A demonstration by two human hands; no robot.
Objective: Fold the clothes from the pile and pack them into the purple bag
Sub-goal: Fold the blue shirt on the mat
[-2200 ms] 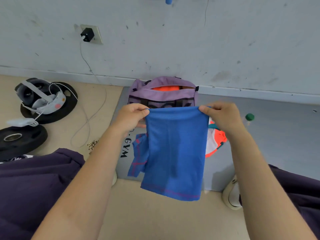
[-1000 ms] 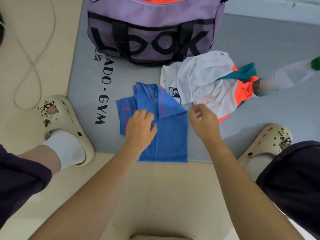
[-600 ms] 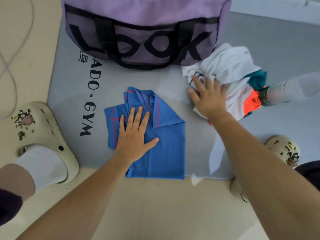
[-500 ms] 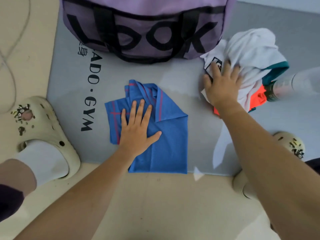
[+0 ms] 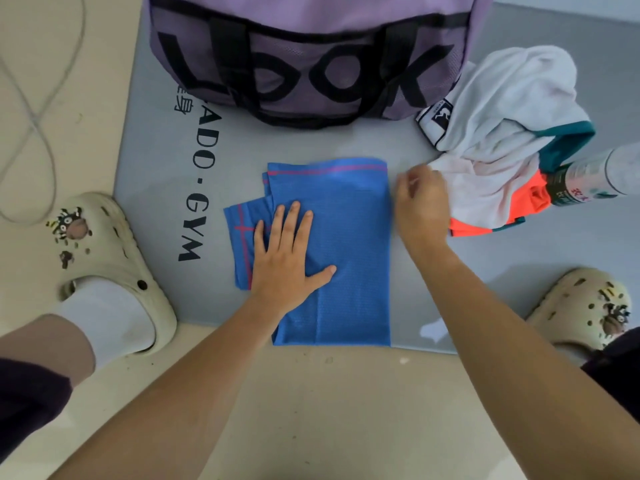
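A blue garment (image 5: 349,237) with red stitching lies folded into a tall rectangle on the grey gym mat (image 5: 156,174), a sleeve poking out on its left. My left hand (image 5: 287,258) presses flat on its left half. My right hand (image 5: 420,206) hovers just beside the garment's upper right edge with its fingers curled; I see nothing in them. The purple bag (image 5: 311,36) with black letters stands behind the garment. To its right lies the pile: a crumpled white shirt (image 5: 502,109) over orange and teal clothes (image 5: 485,226).
A plastic bottle (image 5: 588,174) lies against the pile's right side. My feet in cream clogs stand at the mat's left corner (image 5: 104,258) and right front edge (image 5: 585,306). A thin cable (image 5: 34,116) loops on the beige floor at left.
My right hand left the white pile and came back beside the blue garment. The garment's slanted top flap is now laid out straight. My left hand stayed pressing.
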